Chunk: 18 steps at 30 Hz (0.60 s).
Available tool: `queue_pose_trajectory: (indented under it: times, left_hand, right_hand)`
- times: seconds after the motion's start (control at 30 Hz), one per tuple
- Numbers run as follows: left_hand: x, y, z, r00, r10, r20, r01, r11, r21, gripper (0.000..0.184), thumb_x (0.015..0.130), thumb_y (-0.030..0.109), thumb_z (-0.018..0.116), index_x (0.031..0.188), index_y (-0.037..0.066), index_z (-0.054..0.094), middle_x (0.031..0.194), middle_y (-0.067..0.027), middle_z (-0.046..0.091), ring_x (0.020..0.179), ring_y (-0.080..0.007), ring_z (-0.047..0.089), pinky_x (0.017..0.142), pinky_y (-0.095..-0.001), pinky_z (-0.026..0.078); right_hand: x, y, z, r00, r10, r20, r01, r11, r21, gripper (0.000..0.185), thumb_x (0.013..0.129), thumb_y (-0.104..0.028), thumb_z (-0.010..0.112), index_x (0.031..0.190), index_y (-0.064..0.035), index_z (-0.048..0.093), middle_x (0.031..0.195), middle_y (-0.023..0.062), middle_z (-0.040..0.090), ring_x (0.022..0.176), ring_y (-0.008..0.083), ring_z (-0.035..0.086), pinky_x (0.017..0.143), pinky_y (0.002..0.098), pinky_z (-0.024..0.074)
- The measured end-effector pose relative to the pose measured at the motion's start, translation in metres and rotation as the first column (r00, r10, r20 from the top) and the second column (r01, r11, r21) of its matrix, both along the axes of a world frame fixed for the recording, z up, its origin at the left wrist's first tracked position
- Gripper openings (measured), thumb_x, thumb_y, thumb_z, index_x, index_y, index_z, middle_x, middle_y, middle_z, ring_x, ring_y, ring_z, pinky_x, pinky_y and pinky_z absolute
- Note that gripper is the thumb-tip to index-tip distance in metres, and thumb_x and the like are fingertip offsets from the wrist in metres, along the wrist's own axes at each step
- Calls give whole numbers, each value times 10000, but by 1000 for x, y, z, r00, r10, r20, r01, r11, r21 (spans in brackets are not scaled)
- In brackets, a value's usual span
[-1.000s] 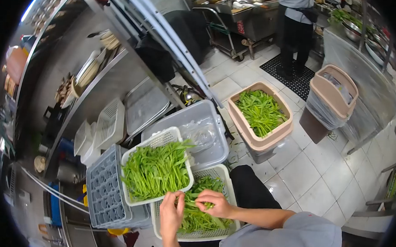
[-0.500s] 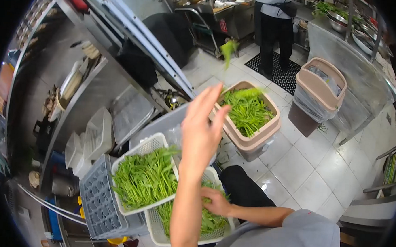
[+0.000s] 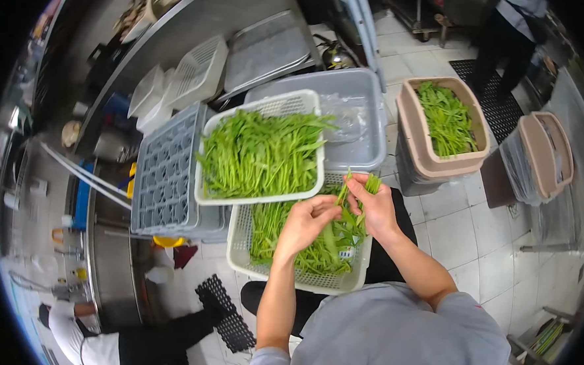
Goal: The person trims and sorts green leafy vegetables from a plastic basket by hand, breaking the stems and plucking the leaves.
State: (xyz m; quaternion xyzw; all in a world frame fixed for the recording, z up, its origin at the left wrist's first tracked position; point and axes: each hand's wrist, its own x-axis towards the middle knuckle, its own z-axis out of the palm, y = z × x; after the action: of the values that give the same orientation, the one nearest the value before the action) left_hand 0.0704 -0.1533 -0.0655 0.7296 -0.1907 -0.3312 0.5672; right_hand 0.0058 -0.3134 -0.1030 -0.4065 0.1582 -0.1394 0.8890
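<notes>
Both hands meet over the right part of a lower white basket, which holds long-stemmed leafy greens that look like water spinach. My right hand is closed round a small bunch of water spinach stems. My left hand pinches at a stem beside it, fingertips close to the right hand. An upper white basket, piled with more water spinach, overlaps the lower one. To the right stands a beige-rimmed bin filled with greens.
Behind the baskets lies a grey tub. Grey glass racks are stacked on the left. A second lidded bin stands at right. One person is at upper right, another at lower left. Black mats lie on the floor.
My left hand has come back from its raised position near the bin to the lower basket. My right hand has lifted out of the greens with a bunch. The view has turned toward the baskets.
</notes>
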Motion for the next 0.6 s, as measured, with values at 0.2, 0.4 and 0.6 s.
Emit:
queue_pose_trajectory:
  times: [0.2, 0.4, 0.6]
  left_hand:
    - [3, 77, -6, 906, 388, -169, -420, 873, -247, 249, 987, 120, 549, 1186, -15, 613, 1041, -130, 702, 857, -193, 692, 733, -289, 540]
    - [-4, 103, 0, 828, 466, -311, -552, 772, -313, 255, 985, 137, 555, 1188, -10, 603, 1053, -135, 694, 857, -209, 700, 731, -267, 552]
    - [-15, 72, 5, 936, 249, -249, -299, 935, -189, 249, 956, 78, 594, 1175, -38, 611, 1056, -129, 693, 873, -205, 707, 702, -255, 552]
  right_hand:
    - [9, -6, -2, 997, 75, 23, -77, 994, 80, 282, 964, -208, 610, 1144, 8, 617, 851, 15, 579, 607, 60, 476, 505, 215, 357]
    - [15, -7, 15, 998, 15, 59, -15, 1000, 2, 292, 985, -236, 577, 1138, 11, 607, 808, 4, 552, 584, 53, 445, 494, 209, 338]
    - [27, 28, 55, 923, 380, -67, -363, 796, -484, 221, 938, -212, 649, 1005, -3, 674, 743, -31, 589, 543, 28, 445, 482, 199, 334]
